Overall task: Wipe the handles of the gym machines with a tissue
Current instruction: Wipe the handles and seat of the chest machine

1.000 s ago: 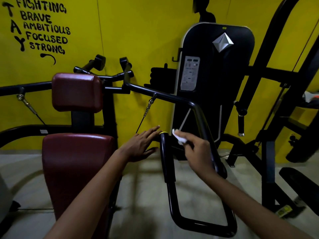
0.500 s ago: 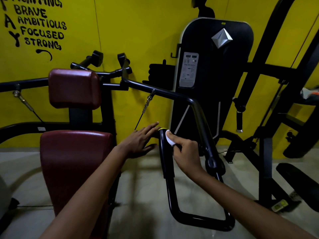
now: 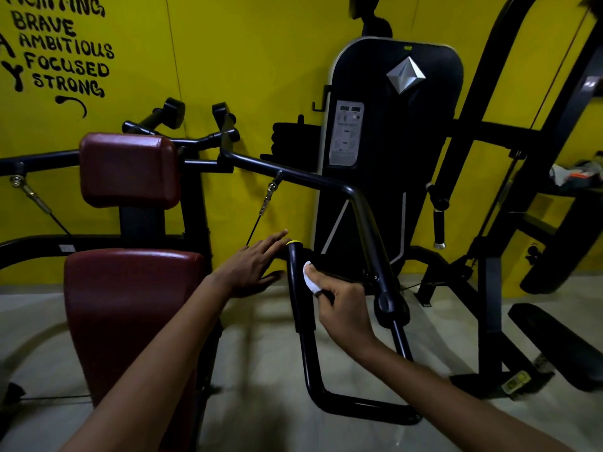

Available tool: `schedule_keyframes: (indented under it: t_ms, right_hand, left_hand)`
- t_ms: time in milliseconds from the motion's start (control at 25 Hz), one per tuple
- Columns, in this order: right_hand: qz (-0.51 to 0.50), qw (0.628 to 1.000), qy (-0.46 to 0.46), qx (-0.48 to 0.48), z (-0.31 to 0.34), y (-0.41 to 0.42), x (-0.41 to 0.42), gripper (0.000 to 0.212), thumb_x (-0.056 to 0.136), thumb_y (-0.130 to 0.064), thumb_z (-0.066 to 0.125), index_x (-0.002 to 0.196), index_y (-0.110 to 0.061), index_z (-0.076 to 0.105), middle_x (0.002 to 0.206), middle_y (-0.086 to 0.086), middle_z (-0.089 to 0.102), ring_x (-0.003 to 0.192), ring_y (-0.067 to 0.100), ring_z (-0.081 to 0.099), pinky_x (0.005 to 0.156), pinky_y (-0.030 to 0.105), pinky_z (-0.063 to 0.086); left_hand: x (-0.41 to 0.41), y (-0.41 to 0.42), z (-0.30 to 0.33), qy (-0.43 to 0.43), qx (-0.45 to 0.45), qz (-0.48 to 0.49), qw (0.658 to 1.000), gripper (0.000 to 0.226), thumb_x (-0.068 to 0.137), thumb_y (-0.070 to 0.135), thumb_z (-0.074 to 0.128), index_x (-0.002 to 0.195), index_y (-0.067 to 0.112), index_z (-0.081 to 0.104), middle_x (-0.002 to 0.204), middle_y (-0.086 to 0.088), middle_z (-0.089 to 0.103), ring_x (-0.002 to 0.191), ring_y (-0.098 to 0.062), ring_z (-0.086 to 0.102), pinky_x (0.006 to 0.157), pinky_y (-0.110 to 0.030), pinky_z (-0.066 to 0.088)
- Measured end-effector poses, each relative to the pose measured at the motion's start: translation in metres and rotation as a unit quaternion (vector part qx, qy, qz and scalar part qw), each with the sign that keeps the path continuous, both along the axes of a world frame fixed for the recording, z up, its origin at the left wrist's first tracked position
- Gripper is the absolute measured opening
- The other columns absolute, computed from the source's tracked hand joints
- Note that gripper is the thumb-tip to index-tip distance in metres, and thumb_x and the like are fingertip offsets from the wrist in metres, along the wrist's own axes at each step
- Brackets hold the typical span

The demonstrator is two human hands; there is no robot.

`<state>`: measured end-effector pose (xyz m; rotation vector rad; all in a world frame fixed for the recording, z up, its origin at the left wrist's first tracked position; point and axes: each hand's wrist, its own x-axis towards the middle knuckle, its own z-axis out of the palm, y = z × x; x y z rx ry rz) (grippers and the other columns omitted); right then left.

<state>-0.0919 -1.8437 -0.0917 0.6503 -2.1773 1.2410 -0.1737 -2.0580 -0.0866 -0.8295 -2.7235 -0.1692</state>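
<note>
The fingers (image 3: 318, 275) of the right hand (image 3: 346, 308) are pinching a small white tissue (image 3: 309, 278) and pressing it against the right side of the upright black handle (image 3: 298, 288), just below its yellow-ringed top end. The thumb is lying along the tissue while the other fingers are curling in beneath it. The right forearm is reaching in from the lower right corner.

The left hand (image 3: 253, 267) is sitting just to the left of the same handle, its fingers (image 3: 274, 238) stretching out straight and slightly spread, with the fingertips reaching beside the handle's top; whether they are touching it cannot be told. The thumb is pointing toward the grip lower down. This hand is holding nothing.

The handle is forming one side of a black loop of tubing that is running down, across near the floor (image 3: 261, 353), and back up to a bent arm of the machine. To the left, a dark red seat (image 3: 130, 305) and backrest pad (image 3: 129, 169) are standing against the frame. Behind, a tall black weight-stack cover (image 3: 391, 141) with a silver diamond emblem is standing before a yellow wall (image 3: 244, 44) bearing black painted words.
</note>
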Motion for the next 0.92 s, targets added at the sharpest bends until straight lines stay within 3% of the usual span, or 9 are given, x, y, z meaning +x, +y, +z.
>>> schedule_keyframes:
  t_ms: [160,280,360,480,600,720,800,920]
  right_hand:
    - [-0.002,1.0,0.018,0.016,-0.011,0.01,0.011,0.044,0.075,0.014,0.055,0.114,-0.003,0.066,0.113,0.006,0.067,0.109,-0.004,0.055,0.093,0.003,0.038]
    - [0.037,0.998,0.01,0.05,-0.015,0.022,0.024,0.041,0.077,0.009,0.059,0.114,-0.005,0.066,0.112,0.0,0.066,0.106,-0.01,0.056,0.09,0.006,0.044]
    - [0.078,0.994,0.002,0.078,-0.012,0.036,0.03,0.033,0.08,0.001,0.062,0.111,-0.006,0.068,0.105,-0.009,0.067,0.092,-0.02,0.057,0.078,0.006,0.049]
    - [0.075,0.996,-0.027,0.047,0.007,0.042,0.015,0.028,0.081,-0.011,0.064,0.107,-0.016,0.071,0.099,-0.009,0.071,0.075,-0.008,0.066,0.063,0.02,0.055]
    - [0.016,0.999,-0.049,0.003,0.029,0.02,-0.019,0.028,0.084,-0.006,0.06,0.108,-0.017,0.071,0.081,-0.01,0.073,0.064,-0.012,0.061,0.059,0.009,0.047]
    - [-0.012,0.994,-0.104,-0.013,0.031,-0.006,-0.036,0.037,0.084,0.002,0.053,0.112,-0.017,0.069,0.057,-0.013,0.061,0.04,0.002,0.044,0.046,0.015,0.037]
    - [-0.026,0.992,-0.118,-0.024,0.023,-0.007,-0.036,0.037,0.083,0.003,0.053,0.111,-0.015,0.07,0.073,-0.001,0.072,0.044,0.001,0.051,0.048,0.012,0.04]
    - [-0.024,0.992,-0.12,-0.025,0.01,0.002,-0.017,0.025,0.084,-0.003,0.062,0.106,-0.011,0.072,0.098,-0.001,0.073,0.085,-0.003,0.065,0.074,0.01,0.05]
  left_hand:
    - [0.003,0.002,0.004,-0.003,-0.007,0.005,1.0,0.092,0.078,0.075,0.016,0.152,0.022,0.0,0.16,0.007,-0.007,0.142,-0.02,0.026,0.106,-0.038,0.033]
    - [0.005,0.002,0.005,-0.004,-0.012,0.006,1.0,0.102,0.072,0.086,0.001,0.152,0.022,0.001,0.159,0.009,-0.008,0.142,-0.02,0.026,0.106,-0.038,0.034]
    - [0.006,0.002,0.007,-0.01,-0.017,0.009,1.0,0.105,0.069,0.086,-0.006,0.152,0.023,-0.001,0.157,0.011,-0.012,0.143,-0.019,0.024,0.108,-0.038,0.032]
    - [0.007,0.002,0.009,-0.013,-0.022,0.014,1.0,0.105,0.069,0.087,-0.003,0.152,0.023,-0.001,0.158,0.011,-0.013,0.144,-0.019,0.023,0.108,-0.039,0.032]
    - [0.009,0.004,0.011,-0.018,-0.029,0.024,0.999,0.096,0.074,0.078,0.01,0.152,0.024,-0.002,0.159,0.01,-0.014,0.143,-0.018,0.023,0.108,-0.041,0.031]
    - [0.009,0.005,0.014,-0.023,-0.039,0.03,0.999,0.093,0.073,0.074,0.009,0.152,0.025,-0.004,0.158,0.01,-0.014,0.142,-0.019,0.024,0.106,-0.04,0.033]
    - [0.009,0.005,0.013,-0.024,-0.038,0.029,0.999,0.094,0.074,0.074,0.009,0.152,0.024,-0.003,0.159,0.009,-0.013,0.143,-0.019,0.024,0.107,-0.042,0.033]
    - [0.008,0.005,0.009,-0.022,-0.028,0.025,0.999,0.091,0.078,0.073,0.016,0.152,0.023,-0.002,0.159,0.01,-0.014,0.142,-0.021,0.027,0.105,-0.043,0.034]
